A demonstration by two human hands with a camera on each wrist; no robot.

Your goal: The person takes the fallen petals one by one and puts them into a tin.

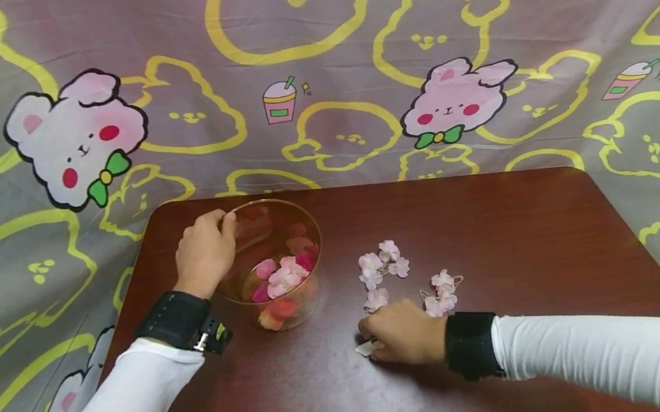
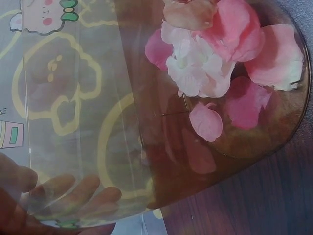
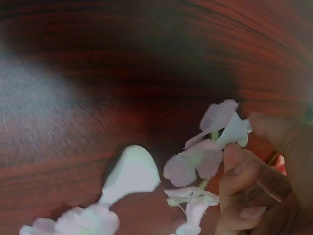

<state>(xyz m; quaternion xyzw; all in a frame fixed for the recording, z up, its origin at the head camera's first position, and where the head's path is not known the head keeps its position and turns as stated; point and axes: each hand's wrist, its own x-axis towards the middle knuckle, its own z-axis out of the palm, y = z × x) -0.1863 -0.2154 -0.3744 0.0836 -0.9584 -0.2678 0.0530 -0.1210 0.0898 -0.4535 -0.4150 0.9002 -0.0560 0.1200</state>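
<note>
Right hand point(image 1: 402, 340) — nearest the viewer, knuckles up on the brown table point(image 1: 530, 234), forearm lying across from the right. Its fingers point(image 3: 239, 169) are curled, pinching a pale blossom sprig point(image 3: 215, 147) at the fingertips. The loose blossoms point(image 1: 384, 265) lie just beyond it, trailing away toward the far edge. Further left, the left hand point(image 1: 205, 252) grips the rim of the clear bowl point(image 1: 291, 222) — fingers hooked over the near-left wall. The bowl holds pink petals point(image 2: 215, 54).
</note>
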